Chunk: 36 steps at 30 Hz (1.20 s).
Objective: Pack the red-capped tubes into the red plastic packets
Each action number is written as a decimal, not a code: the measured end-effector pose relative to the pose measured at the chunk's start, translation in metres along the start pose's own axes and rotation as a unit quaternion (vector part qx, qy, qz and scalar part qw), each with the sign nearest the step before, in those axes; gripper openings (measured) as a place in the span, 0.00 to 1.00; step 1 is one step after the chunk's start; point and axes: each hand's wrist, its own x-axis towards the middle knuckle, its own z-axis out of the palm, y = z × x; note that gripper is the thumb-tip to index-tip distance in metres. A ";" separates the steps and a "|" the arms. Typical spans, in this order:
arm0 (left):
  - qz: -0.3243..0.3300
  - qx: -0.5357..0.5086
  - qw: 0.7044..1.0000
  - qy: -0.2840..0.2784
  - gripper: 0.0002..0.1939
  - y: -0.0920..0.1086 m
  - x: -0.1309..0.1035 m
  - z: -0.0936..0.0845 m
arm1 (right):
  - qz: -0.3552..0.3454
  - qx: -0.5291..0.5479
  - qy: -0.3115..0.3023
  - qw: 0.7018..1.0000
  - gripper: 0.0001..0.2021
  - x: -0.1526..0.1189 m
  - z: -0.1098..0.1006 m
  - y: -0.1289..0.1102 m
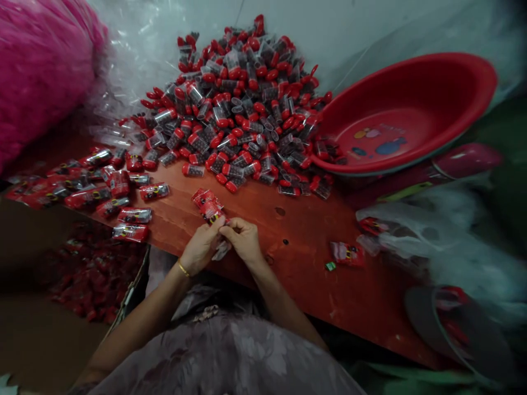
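Near my lap, my left hand (201,247) and right hand (246,238) pinch a red packet (209,207) between them, held over the table's (304,274) near edge. More packets (130,232) lie to my left. Beyond them rises a heap of capped tubes (247,109), touching the red basin (395,120) at right.

Our 2 bare hands meet in front of us, close together, with fingers bent and pinching. Our left hand (201,247), with 1 thin gold bracelet (184,267) at its wrist, points up and inward. Our right hand (244,237) curls in beside it. Our 2 bare forearms slant in from both sides, forming a peak.
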 end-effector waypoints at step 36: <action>0.333 0.631 0.659 0.237 0.15 0.025 0.036 -0.039 | -0.059 -0.190 0.064 0.978 0.19 0.042 0.009 0.000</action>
